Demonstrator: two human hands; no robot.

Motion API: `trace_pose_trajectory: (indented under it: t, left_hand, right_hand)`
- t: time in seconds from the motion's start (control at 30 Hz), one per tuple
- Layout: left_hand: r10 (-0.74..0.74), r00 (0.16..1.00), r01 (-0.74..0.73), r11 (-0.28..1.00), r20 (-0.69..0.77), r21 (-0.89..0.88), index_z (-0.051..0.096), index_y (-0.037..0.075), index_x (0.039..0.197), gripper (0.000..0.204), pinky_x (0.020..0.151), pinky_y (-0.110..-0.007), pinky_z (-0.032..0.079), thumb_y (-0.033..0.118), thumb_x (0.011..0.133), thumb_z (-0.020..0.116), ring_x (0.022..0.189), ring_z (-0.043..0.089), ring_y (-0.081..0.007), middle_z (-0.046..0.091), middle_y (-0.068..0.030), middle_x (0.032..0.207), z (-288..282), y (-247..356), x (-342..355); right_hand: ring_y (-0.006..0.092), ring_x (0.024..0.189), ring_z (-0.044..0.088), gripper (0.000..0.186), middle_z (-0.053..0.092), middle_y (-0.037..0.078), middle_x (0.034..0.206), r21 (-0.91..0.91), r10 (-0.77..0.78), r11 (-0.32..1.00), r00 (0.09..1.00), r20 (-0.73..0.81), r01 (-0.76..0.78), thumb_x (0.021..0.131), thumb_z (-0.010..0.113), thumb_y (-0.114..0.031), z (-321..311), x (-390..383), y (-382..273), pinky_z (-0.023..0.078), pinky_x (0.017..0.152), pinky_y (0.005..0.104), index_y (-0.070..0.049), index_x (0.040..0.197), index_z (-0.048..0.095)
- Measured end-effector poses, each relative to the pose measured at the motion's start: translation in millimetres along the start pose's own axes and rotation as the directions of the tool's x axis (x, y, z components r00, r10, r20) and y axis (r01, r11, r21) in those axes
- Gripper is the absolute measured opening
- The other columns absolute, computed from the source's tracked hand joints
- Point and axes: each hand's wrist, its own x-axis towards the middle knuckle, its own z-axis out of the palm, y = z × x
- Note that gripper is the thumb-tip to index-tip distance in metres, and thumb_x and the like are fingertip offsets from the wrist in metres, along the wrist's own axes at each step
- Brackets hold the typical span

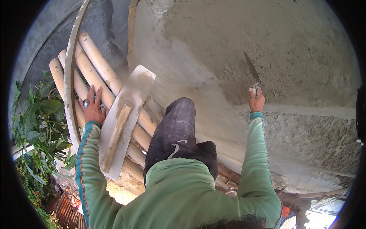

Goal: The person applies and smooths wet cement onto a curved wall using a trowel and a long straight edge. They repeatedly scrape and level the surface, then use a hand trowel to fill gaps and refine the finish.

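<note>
The right hand (257, 100) is closed around the handle end of a pointed trowel (252, 68), the grip mostly hidden in the fingers. The trowel's narrow metal blade reaches out beyond that hand, slanting a little to its left, over the grey plastered wall (213, 34); whether the blade touches the surface I cannot tell. Below and to the right of the same hand, a pale ledge (309, 110) crosses the wall, with a rough, lumpy patch (316, 133) under it.

The left hand (92, 110) lies fairly wide, fingers parted, on a row of bamboo poles (101, 65) that runs beneath it; a ring (86, 103) with a dark oval face sits on one finger. Just to the right of this hand, a long pale board (139, 78) rests across the poles, tilted, its face smeared with greyish residue and carrying a wooden bar (117, 135) lengthwise along it. Just left of the left hand, a long pale strip (69, 72) passes over the poles, looking bowed in this view. Farther left of it hang leafy green plants (44, 114). Between the two hands, a knee in dark trousers (173, 124) stands out in front of the poles.
</note>
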Motion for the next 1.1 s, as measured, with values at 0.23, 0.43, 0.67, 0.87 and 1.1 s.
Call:
trace_pose_trajectory:
  t: [0.23,0.43,0.67,0.87,1.1]
  left_hand:
    - [0.002,1.0,-0.003,1.0,-0.023,-0.019,0.023,0.032,0.162,0.106,0.121,-0.068,0.014,0.01,0.073,0.076,0.154,0.023,-0.0287,0.019,-0.0071,0.169,6.8,4.8,7.4]
    - [-0.012,1.0,0.012,1.0,-0.01,-0.017,0.026,0.031,0.161,0.099,0.12,-0.07,0.013,0.012,0.074,0.069,0.153,0.024,-0.0285,0.02,-0.0082,0.168,0.1,2.7,-0.3]
    - [0.022,0.999,-0.024,0.999,-0.047,-0.034,0.024,0.032,0.162,0.102,0.12,-0.07,0.013,0.011,0.073,0.07,0.154,0.024,-0.0289,0.021,-0.0092,0.168,13.6,-4.6,3.8]
    - [0.014,0.999,-0.015,1.0,-0.036,-0.004,0.023,0.032,0.162,0.103,0.12,-0.07,0.014,0.011,0.072,0.069,0.154,0.023,-0.0293,0.02,-0.0092,0.168,10.1,-2.2,-0.1]
    - [0.021,0.999,-0.021,1.0,-0.043,-0.013,0.025,0.032,0.162,0.102,0.12,-0.07,0.013,0.011,0.072,0.068,0.154,0.023,-0.0291,0.021,-0.0086,0.168,10.1,-1.3,4.9]
  right_hand:
    - [0.0433,0.107,0.068,0.052,0.072,0.022,0.109,-0.548,0.217,0.834,0.95,0.223,-0.061,0.091,0.068,-0.044,55.7,-20.6,21.2,0.053,0.091,0.0528,-0.01,0.13,0.064]
    - [0.0418,0.104,0.069,0.044,0.074,0.02,0.104,-0.356,0.169,0.927,0.977,0.129,-0.113,0.088,0.073,-0.04,-2.4,17.5,-12.3,0.053,0.088,0.0504,-0.011,0.12,0.07]
    - [0.0168,0.07,0.065,0.034,0.07,0.006,0.083,0.088,0.318,0.928,0.891,0.326,-0.363,0.09,0.074,-0.029,-47.9,58.7,6.6,0.052,0.066,0.0318,0.0,0.108,0.072]
    - [0.0161,0.071,0.064,0.035,0.071,0.006,0.087,0.328,0.071,0.94,0.995,0.075,-0.092,0.093,0.072,-0.028,-62.3,25.5,9.0,0.052,0.066,0.0308,-0.001,0.115,0.07]
    - [0.0406,0.101,0.07,0.043,0.073,0.022,0.104,-0.527,0.19,0.848,0.961,0.199,-0.058,0.088,0.076,-0.034,-28.9,-16.1,61.5,0.053,0.088,0.0439,-0.005,0.119,0.069]
